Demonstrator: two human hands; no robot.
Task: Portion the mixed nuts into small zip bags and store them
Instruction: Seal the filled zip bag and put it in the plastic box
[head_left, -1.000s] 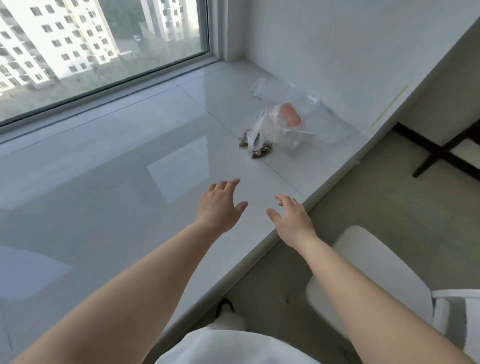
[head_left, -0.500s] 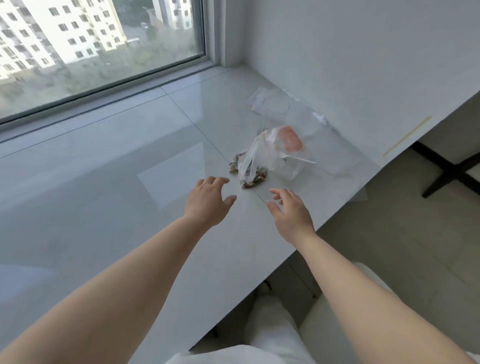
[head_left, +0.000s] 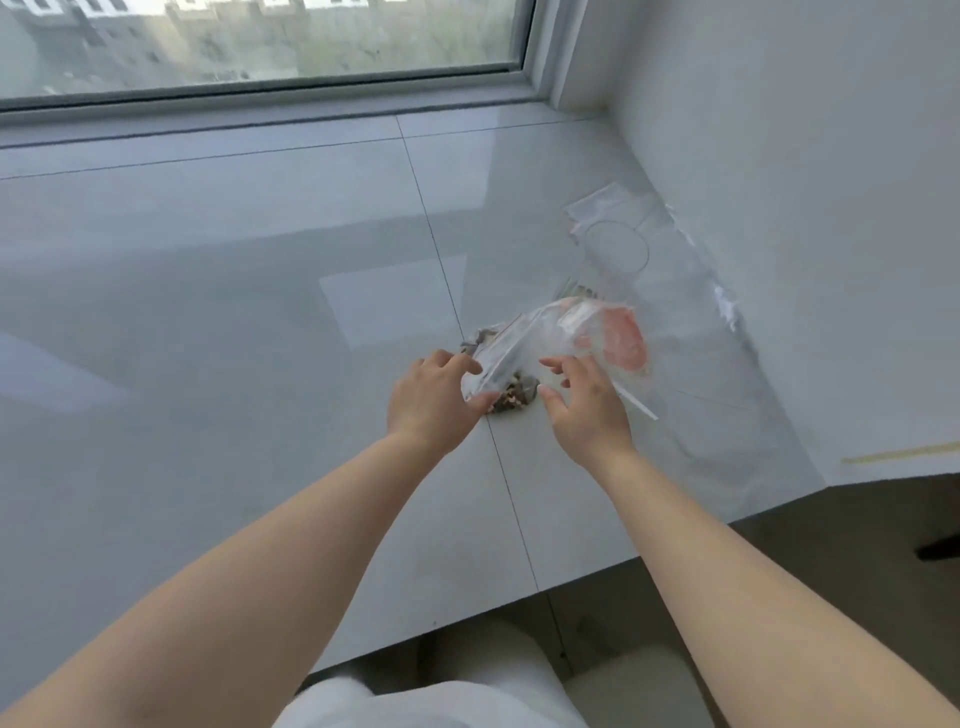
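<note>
Glossy pale tiles make up the surface (head_left: 260, 312), which runs under a window (head_left: 260, 47) along its far edge and meets a white wall (head_left: 805, 156) on the right. One clear zip bag of mixed nuts (head_left: 524, 358) lies crumpled near the right part of the surface, about midway between the far and near edges; the dark nuts (head_left: 511, 400) show at its lower end, and one pink patch (head_left: 623, 338) shows through the plastic on its right side. Beyond it, along the wall, lies a flat clear plastic sheet or bag (head_left: 649, 244) with one circle marked on it; how many layers it has cannot be told. Two bare hands reach for the nut bag. The left hand (head_left: 431, 400) has its fingers (head_left: 462, 364) loosely curved, touching the bag's left edge, thumb against its lower rim. The right hand (head_left: 582, 405) is spread, fingers relaxed over the bag's near side, gripping nothing plainly. A white garment (head_left: 415, 701) shows at the bottom edge of the view.
</note>
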